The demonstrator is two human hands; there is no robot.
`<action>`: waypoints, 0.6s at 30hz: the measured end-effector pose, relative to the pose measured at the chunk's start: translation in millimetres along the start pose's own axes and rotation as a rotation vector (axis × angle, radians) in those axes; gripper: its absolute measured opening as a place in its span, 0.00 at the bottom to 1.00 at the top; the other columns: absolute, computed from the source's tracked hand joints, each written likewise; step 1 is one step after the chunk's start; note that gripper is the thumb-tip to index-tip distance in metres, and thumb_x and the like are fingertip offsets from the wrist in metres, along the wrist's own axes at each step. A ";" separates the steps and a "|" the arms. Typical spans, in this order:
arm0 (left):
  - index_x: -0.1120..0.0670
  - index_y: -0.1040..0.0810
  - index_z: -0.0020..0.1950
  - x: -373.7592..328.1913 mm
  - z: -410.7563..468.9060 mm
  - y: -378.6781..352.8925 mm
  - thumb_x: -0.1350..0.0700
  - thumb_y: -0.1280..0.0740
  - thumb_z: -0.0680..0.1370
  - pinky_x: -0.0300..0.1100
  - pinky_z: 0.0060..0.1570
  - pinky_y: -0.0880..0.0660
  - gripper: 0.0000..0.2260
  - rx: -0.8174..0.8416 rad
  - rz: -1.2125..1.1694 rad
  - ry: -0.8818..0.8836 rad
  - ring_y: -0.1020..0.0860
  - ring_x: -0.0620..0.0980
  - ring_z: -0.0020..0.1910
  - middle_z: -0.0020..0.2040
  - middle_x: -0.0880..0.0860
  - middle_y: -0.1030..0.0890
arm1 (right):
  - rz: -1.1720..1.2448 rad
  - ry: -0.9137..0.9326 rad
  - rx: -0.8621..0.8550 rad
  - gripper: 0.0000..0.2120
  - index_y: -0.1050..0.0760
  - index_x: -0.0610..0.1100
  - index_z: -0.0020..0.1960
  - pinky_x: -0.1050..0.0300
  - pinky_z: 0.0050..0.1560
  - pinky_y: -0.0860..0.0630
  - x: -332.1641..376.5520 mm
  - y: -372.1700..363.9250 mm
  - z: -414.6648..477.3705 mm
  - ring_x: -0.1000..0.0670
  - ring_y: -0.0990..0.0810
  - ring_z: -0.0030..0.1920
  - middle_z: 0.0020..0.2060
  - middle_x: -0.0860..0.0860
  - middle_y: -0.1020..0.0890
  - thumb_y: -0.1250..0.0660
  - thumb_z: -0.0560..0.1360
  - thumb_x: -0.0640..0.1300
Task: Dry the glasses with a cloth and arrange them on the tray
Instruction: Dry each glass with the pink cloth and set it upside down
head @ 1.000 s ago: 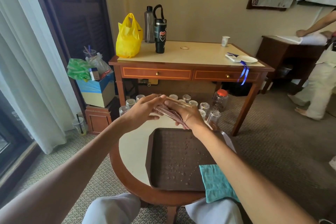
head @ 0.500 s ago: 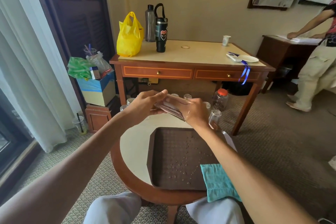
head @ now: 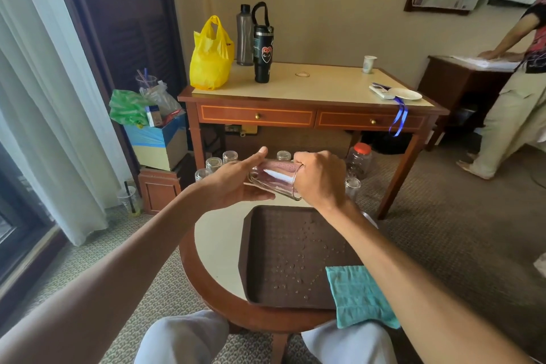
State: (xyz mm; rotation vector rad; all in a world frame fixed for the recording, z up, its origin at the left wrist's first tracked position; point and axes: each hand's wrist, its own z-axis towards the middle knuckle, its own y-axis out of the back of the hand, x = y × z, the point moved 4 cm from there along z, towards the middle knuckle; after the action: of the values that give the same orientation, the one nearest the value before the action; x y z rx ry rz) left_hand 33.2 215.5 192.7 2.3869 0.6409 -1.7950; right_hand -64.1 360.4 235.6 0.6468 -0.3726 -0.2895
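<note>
Glass [head: 274, 179] sideways mid-frame above droplet-speckled tray [head: 257, 245], left hand [head: 236, 183] pinching its base, right hand [head: 320, 177] curled round its mouth, pinkish contents unclear, teal cloth [head: 357, 295] on tray's lower-right corner, other glasses [head: 213, 163] half hidden behind hands

A hotel-like room: carpet [head: 443, 230], curtains [head: 44, 97], wooden writing desk [head: 310, 89] with 2 drawers
</note>
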 end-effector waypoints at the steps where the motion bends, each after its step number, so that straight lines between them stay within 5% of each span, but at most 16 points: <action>1: 0.56 0.19 0.56 0.4 1.4 -0.5 0.41 0.33 0.80 0.45 0.49 0.16 0.18 -0.020 0.000 -0.011 0.14 0.56 0.48 0.51 0.61 0.16 | -0.027 0.027 -0.011 0.10 0.37 0.48 0.28 0.66 0.28 0.52 -2.2 -3.2 2.2 0.45 0.37 0.21 0.20 0.53 0.34 0.39 0.63 0.37; 5: 0.57 0.17 0.51 -2.6 4.0 3.2 0.47 0.28 0.77 0.48 0.49 0.16 0.13 -0.062 -0.071 -0.117 0.15 0.57 0.50 0.52 0.61 0.17 | 0.035 -0.123 0.036 0.07 0.20 0.45 0.35 0.65 0.26 0.47 -21.9 -21.1 -1.6 0.48 0.24 0.28 0.29 0.49 0.18 0.30 0.69 0.35; 8: 0.55 0.15 0.54 -5.5 4.6 8.1 0.46 0.28 0.75 0.45 0.54 0.18 0.15 -0.035 0.015 -0.215 0.16 0.55 0.55 0.53 0.58 0.17 | 0.215 -0.371 0.164 0.06 0.18 0.45 0.39 0.63 0.26 0.38 -34.9 -45.5 -8.9 0.52 0.24 0.32 0.34 0.52 0.17 0.29 0.73 0.36; 10: 0.54 0.16 0.59 -6.4 5.4 13.7 0.45 0.30 0.76 0.43 0.57 0.20 0.18 -0.037 0.103 -0.286 0.17 0.53 0.57 0.52 0.54 0.15 | 0.432 -0.589 0.345 0.08 0.18 0.45 0.41 0.60 0.26 0.30 -35.9 -60.8 -14.3 0.49 0.18 0.31 0.31 0.50 0.17 0.26 0.75 0.49; 12: 0.53 0.17 0.62 -5.7 6.3 23.5 0.45 0.29 0.77 0.41 0.55 0.20 0.18 -0.090 0.127 -0.333 0.17 0.52 0.57 0.53 0.52 0.14 | 0.689 -0.844 0.573 0.22 0.17 0.42 0.48 0.63 0.22 0.32 -31.9 -67.7 -25.5 0.51 0.22 0.25 0.31 0.47 0.16 0.29 0.74 0.62; 15: 0.55 0.17 0.64 -1.0 7.7 45.0 0.46 0.28 0.77 0.43 0.61 0.23 0.19 -0.169 0.099 -0.366 0.17 0.55 0.60 0.57 0.58 0.15 | 0.721 -0.804 0.752 0.27 0.16 0.39 0.48 0.63 0.20 0.37 -33.2 -68.6 -35.3 0.54 0.28 0.22 0.30 0.47 0.17 0.34 0.76 0.64; 18: 0.58 0.18 0.65 5.7 9.2 73.5 0.47 0.26 0.76 0.47 0.67 0.25 0.21 -0.229 0.011 -0.350 0.17 0.54 0.61 0.59 0.59 0.16 | 0.766 -0.729 0.713 0.20 0.17 0.42 0.45 0.64 0.25 0.31 -44.1 -72.2 -42.1 0.54 0.20 0.28 0.32 0.49 0.16 0.31 0.76 0.60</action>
State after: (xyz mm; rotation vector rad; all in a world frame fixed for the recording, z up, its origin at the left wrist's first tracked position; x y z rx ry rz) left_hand 54.0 147.4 171.5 1.8684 0.7375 -1.9479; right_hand -96.3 344.1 148.2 1.0255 -1.4198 0.3884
